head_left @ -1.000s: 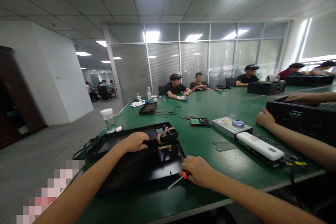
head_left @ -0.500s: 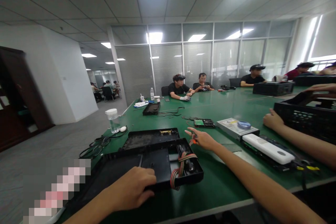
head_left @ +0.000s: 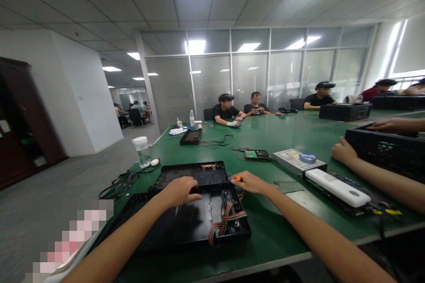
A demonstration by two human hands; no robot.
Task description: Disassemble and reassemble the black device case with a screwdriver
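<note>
By the near edge of the green tabletop (head_left: 275, 234), toward its left corner, I see a black tray (head_left: 189, 223) with a striped cable (head_left: 234, 217) looped over its right end. A second black panel (head_left: 171, 174) lies just behind. The left hand (head_left: 181, 191) is over the tray's far side, fingers bent, thumb apart; whether it grips the rim I can't tell. The right hand (head_left: 249, 182) pinches an orange screwdriver (head_left: 238, 178) by the tray's far right corner.
</note>
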